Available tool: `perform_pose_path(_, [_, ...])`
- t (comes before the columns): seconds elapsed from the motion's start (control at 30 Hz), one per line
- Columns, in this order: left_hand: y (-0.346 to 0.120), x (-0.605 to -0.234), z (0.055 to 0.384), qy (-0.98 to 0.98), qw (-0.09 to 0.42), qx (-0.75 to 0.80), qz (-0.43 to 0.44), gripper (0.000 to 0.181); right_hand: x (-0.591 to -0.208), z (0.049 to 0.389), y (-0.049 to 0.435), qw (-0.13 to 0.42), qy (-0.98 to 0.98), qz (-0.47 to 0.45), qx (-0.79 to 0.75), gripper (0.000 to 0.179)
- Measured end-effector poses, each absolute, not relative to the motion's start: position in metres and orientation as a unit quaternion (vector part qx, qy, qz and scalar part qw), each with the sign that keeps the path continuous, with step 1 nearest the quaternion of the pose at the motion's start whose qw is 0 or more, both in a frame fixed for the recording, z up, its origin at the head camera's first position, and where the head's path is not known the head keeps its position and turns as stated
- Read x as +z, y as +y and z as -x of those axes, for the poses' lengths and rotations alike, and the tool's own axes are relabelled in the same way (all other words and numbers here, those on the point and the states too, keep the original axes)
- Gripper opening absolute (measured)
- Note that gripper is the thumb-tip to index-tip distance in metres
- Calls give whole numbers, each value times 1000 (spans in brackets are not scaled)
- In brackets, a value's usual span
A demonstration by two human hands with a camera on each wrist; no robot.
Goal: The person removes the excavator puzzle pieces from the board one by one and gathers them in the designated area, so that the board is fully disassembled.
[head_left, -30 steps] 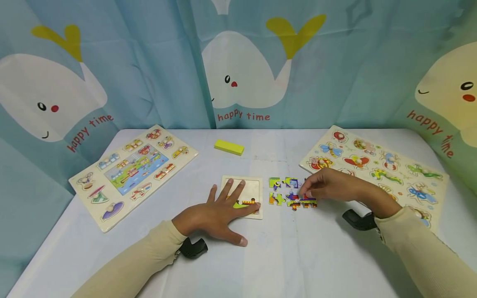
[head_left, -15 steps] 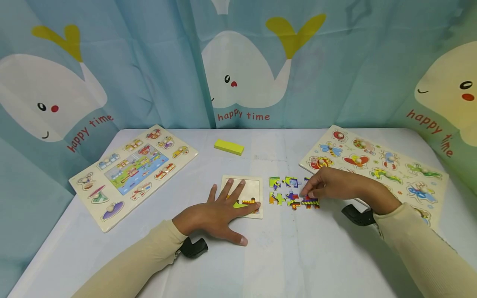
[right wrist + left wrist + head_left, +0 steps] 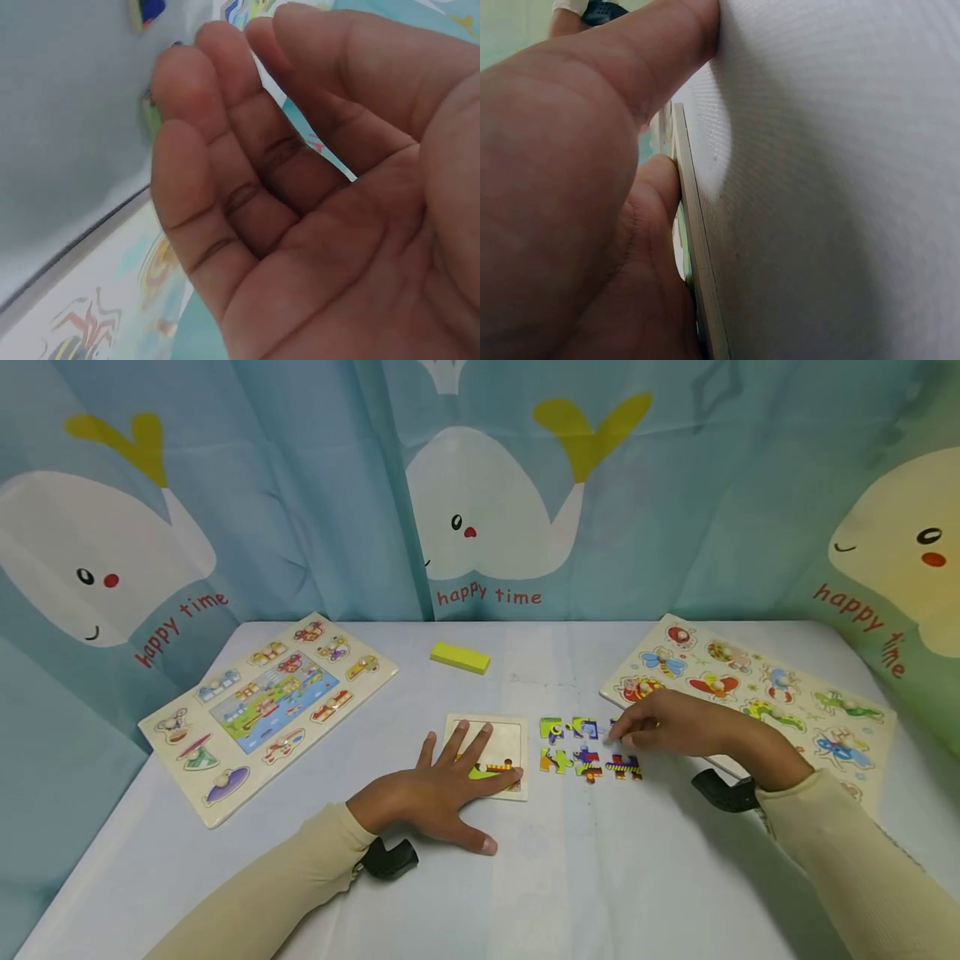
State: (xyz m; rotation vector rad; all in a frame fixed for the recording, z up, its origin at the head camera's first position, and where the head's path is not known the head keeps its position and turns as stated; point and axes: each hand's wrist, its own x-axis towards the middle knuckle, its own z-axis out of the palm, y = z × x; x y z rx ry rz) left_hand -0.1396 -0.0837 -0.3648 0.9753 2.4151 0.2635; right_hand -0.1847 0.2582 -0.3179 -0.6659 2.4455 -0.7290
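Note:
My left hand lies spread over a small square wooden puzzle tray, with fingers on it and thumb on the table. Part of a printed picture shows beneath the fingers; the left wrist view catches the tray's edge. Right of the tray, colourful jigsaw pieces lie in two rows. My right hand hovers by the right end of these rows, its fingers loosely bent, fingertips just above the lower right piece. They partly cover the upper right piece. In the right wrist view the palm holds nothing.
A peg puzzle board with vehicles lies at the left. An insect peg board lies at the right, partly under my right forearm. A yellow block rests behind the tray. A whale-print curtain encloses the table.
The lower right jigsaw piece has shifted slightly to the right, apart from its neighbour. My right fingers have moved up off it. The left hand has stayed still.

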Motion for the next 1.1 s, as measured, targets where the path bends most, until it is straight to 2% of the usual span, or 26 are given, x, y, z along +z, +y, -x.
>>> perform_pose_path(0.37, [-83, -364, 139, 893, 249, 92, -362, 86, -324, 187, 224, 160, 896, 276, -308, 16])
perform_pose_path(0.53, [-82, -363, 139, 893, 247, 90, -364, 84, -328, 188, 205, 136, 894, 277, -324, 18])
perform_pose_path(1.1, [-101, -352, 130, 893, 239, 109, -365, 83, -337, 193, 154, 140, 868, 328, -346, 18])
